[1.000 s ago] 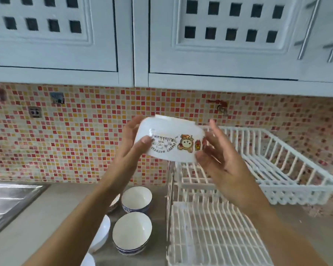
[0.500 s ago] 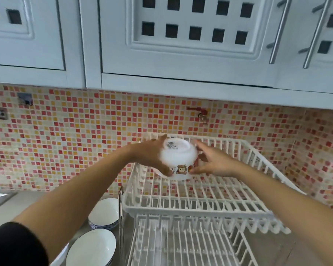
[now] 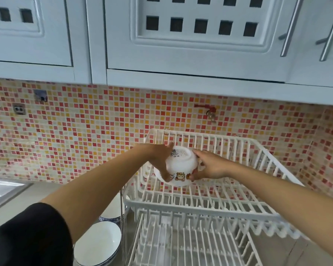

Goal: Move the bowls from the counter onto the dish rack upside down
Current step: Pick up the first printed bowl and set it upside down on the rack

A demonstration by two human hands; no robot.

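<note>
Head view: a white bowl [image 3: 181, 166] with a cartoon print is held upside down, foot ring uppermost, over the rear left part of the upper tier of the dish rack [image 3: 206, 203]. It is clasped from both sides: the left hand [image 3: 160, 160] has thumb and fingers clamped on the side away from the rack's middle, and the right hand [image 3: 210, 166] has its fingers pressed to the opposite side. Whether the rim already touches the rack's bars cannot be told. Left of the rack, low on the counter [image 3: 37, 191], two blue-rimmed bowls [image 3: 98, 242] are seen upright, partly hidden by the left arm. The judged risk is a release before the rim is seated flat across the bars, which would let the bowl tip or slide against the rack's rear wall. A rim caught between two bars could also leave it tilted.
</note>
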